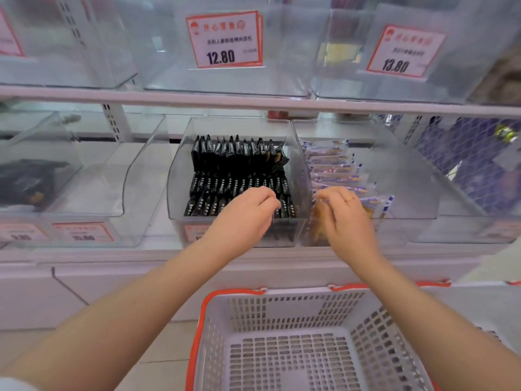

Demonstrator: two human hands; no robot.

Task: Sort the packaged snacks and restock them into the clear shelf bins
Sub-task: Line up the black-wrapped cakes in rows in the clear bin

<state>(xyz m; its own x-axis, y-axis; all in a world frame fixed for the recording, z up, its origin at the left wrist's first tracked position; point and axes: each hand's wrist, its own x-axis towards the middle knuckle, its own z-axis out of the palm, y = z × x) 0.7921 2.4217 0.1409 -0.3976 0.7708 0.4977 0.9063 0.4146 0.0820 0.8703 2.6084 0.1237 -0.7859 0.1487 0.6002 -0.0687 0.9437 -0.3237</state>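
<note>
Black snack packets point(239, 162) stand in rows inside the middle clear bin point(175, 193). My left hand point(245, 215) reaches over that bin's front wall, fingers curled onto a black packet in the front row. Clear packets with blue print point(335, 167) are stacked in the bin to the right point(408, 193). My right hand point(345, 218) grips one of these clear packets, with a brown snack inside, at the front left corner of that bin. A ring shows on one finger of the right hand. The fingertips of both hands are partly hidden.
A grey shopping basket with an orange rim point(197, 320) sits below my arms with nothing in it. Clear bins point(112, 190) line the shelf to the left, one holding a dark bag point(28, 182). Upper bins carry price tags 12.80 point(225, 40) and 13.80 point(406, 49).
</note>
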